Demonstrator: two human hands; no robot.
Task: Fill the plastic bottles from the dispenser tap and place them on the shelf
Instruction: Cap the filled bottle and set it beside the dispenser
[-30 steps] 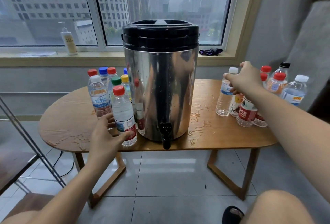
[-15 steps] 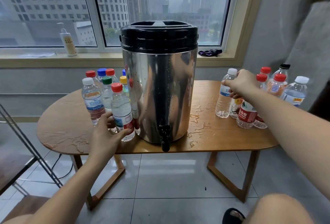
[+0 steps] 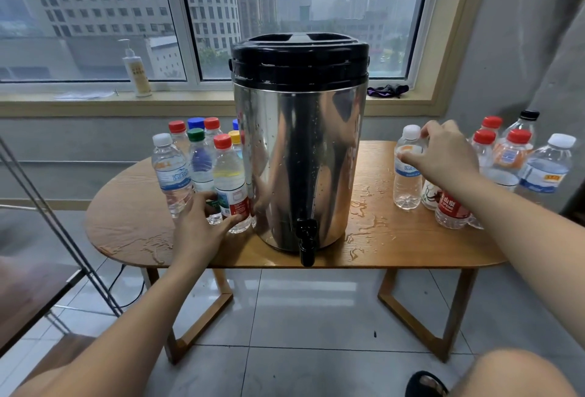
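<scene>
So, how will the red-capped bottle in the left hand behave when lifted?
Probably heavy and firm: the red-capped bottle looks full. Possibly slippery, since the table is puddled. Tall and narrow, so a high push could tip it.

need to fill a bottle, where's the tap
In the head view, the black tap juts from the base of the steel dispenser at centre, overhanging the near edge of the wooden table.

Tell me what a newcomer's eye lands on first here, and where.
The steel dispenser with its black lid stands mid-table, its tap at the front edge. To its left, the left hand grips a red-capped bottle; to its right, the right hand holds a white-capped bottle. Puddles glisten on the table.
</scene>
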